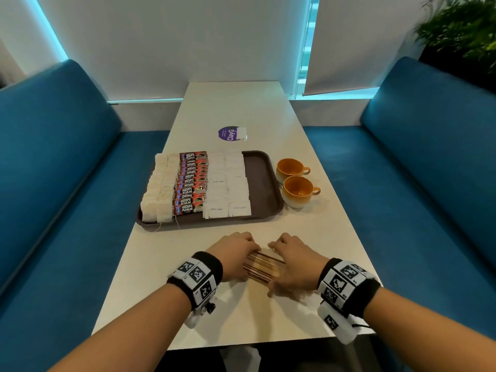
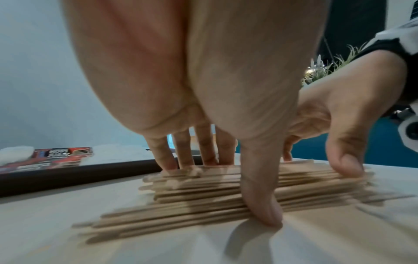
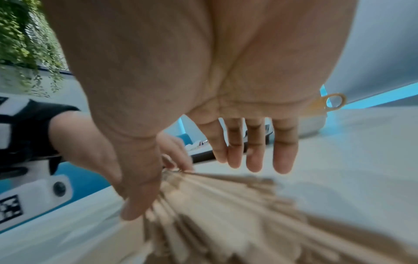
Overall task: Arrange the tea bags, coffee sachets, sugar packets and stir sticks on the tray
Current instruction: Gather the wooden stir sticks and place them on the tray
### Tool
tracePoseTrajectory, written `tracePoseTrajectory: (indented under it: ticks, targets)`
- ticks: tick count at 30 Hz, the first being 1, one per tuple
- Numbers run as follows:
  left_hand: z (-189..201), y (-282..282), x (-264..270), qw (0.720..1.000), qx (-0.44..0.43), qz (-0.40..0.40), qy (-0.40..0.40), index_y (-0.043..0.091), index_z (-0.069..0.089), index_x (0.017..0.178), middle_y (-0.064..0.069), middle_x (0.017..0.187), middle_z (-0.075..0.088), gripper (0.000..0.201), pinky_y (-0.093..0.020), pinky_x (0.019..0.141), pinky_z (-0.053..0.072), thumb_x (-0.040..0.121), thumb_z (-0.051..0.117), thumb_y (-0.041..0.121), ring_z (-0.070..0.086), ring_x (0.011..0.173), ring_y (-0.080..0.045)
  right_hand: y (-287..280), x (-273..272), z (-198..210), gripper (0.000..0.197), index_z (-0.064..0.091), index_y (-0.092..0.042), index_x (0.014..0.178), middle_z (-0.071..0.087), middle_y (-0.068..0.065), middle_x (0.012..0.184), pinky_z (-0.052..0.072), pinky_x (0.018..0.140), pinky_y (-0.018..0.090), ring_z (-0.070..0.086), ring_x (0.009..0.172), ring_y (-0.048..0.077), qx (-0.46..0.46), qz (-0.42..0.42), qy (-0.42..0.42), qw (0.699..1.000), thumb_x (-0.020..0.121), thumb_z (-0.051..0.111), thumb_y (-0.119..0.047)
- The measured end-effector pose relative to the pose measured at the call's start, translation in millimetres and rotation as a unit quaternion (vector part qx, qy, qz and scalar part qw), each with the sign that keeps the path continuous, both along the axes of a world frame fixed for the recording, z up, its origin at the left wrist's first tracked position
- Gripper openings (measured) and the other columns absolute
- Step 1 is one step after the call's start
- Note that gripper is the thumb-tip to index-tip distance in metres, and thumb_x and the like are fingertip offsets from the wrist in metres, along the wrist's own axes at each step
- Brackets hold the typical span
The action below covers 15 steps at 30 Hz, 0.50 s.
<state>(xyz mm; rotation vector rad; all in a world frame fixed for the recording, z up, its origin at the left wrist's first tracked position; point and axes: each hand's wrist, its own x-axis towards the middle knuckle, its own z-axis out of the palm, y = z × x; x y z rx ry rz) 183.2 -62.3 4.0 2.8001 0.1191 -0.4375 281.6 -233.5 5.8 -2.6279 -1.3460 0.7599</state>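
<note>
Head view: both hands are bracketing a flat pile of thin wooden stir sticks (image 1: 264,267) on the matte white table (image 1: 268,111), at 6 o'clock from the brown plastic tray (image 1: 261,178). The left hand (image 1: 233,255) and right hand (image 1: 294,264) are each arching over one end.

Left wrist view: straight fingers (image 2: 187,151) and thumb are pressing on the pile, not closing round it.

Right wrist view: extended fingers (image 3: 255,153) are hovering above blurred sticks; contact cannot be told.
</note>
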Motion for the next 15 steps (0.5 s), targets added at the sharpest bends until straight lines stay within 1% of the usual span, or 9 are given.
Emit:
tracePoseTrajectory:
  ticks: [2, 3, 4, 6, 8, 11, 13, 15]
  targets:
    - [-2, 10, -8, 1.000, 0.000, 0.021, -0.003, 0.031, 0.062, 0.132, 0.006, 0.125, 0.053, 0.059, -0.038, 0.103, 0.045, 0.077, 0.083, 0.028, 0.049, 0.117, -0.018, -1, 7, 4, 0.117, 0.029, -0.023, 0.156, 0.038, -0.001, 0.142, 0.042, 0.111, 0.043, 0.037, 0.130, 0.020, -0.018, -0.003, -0.013, 1.000, 0.062, 0.084, -0.068]
    - [-4, 14, -12, 0.999, -0.002, 0.032, -0.008, 0.030, 0.064, 0.128, 0.006, 0.122, 0.054, 0.055, -0.037, 0.102, 0.046, 0.077, 0.084, 0.030, 0.049, 0.115, -0.017, -3, 8, 6, 0.121, 0.028, -0.024, 0.156, 0.037, -0.001, 0.143, 0.042, 0.110, 0.044, 0.037, 0.131, 0.021, -0.031, -0.005, -0.021, 0.999, 0.059, 0.084, -0.070]
    - [-5, 18, -16, 0.999, -0.003, 0.043, -0.013, 0.030, 0.065, 0.125, 0.007, 0.120, 0.055, 0.052, -0.036, 0.100, 0.046, 0.077, 0.084, 0.032, 0.050, 0.114, -0.016, -4, 8, 6, 0.123, 0.030, -0.025, 0.154, 0.038, -0.001, 0.141, 0.044, 0.108, 0.045, 0.038, 0.129, 0.021, -0.045, -0.003, -0.030, 0.999, 0.055, 0.085, -0.072]
    - [-8, 24, -23, 0.998, -0.001, 0.059, -0.014, 0.027, 0.065, 0.123, 0.007, 0.117, 0.055, 0.050, -0.035, 0.100, 0.046, 0.077, 0.084, 0.035, 0.050, 0.111, -0.015, -7, 3, 3, 0.116, 0.040, -0.025, 0.145, 0.040, -0.002, 0.132, 0.049, 0.101, 0.046, 0.039, 0.120, 0.020, -0.066, 0.011, -0.052, 0.996, 0.050, 0.084, -0.074]
    - [-10, 26, -28, 0.997, 0.006, 0.072, -0.015, 0.027, 0.064, 0.122, 0.007, 0.116, 0.054, 0.049, -0.034, 0.099, 0.047, 0.078, 0.083, 0.036, 0.050, 0.110, -0.015, -7, -2, -1, 0.102, 0.046, -0.024, 0.138, 0.041, -0.003, 0.124, 0.051, 0.096, 0.043, 0.039, 0.114, 0.019, -0.065, 0.023, -0.058, 0.996, 0.054, 0.085, -0.068]
    - [-11, 25, -32, 0.997, 0.005, 0.074, -0.017, 0.029, 0.061, 0.125, 0.007, 0.117, 0.051, 0.051, -0.034, 0.099, 0.047, 0.079, 0.081, 0.037, 0.049, 0.111, -0.016, 1, -2, -3, 0.083, 0.052, -0.024, 0.136, 0.047, -0.003, 0.121, 0.050, 0.096, 0.037, 0.046, 0.111, 0.019, -0.044, 0.021, -0.046, 0.998, 0.066, 0.089, -0.049]
    - [-10, 22, -32, 0.998, 0.003, 0.066, -0.016, 0.030, 0.057, 0.130, 0.006, 0.122, 0.050, 0.054, -0.036, 0.101, 0.046, 0.081, 0.079, 0.036, 0.047, 0.113, -0.016, 10, -1, -3, 0.077, 0.055, -0.023, 0.136, 0.051, -0.001, 0.121, 0.048, 0.097, 0.034, 0.050, 0.110, 0.020, -0.027, 0.019, -0.039, 0.999, 0.069, 0.090, -0.040]
    - [-8, 20, -31, 0.998, 0.011, 0.056, -0.019, 0.030, 0.054, 0.134, 0.006, 0.126, 0.048, 0.057, -0.037, 0.103, 0.045, 0.082, 0.077, 0.035, 0.045, 0.116, -0.017, 18, 0, -4, 0.075, 0.057, -0.025, 0.136, 0.052, -0.002, 0.118, 0.047, 0.097, 0.032, 0.051, 0.107, 0.018, -0.007, 0.022, -0.028, 0.999, 0.070, 0.090, -0.035]
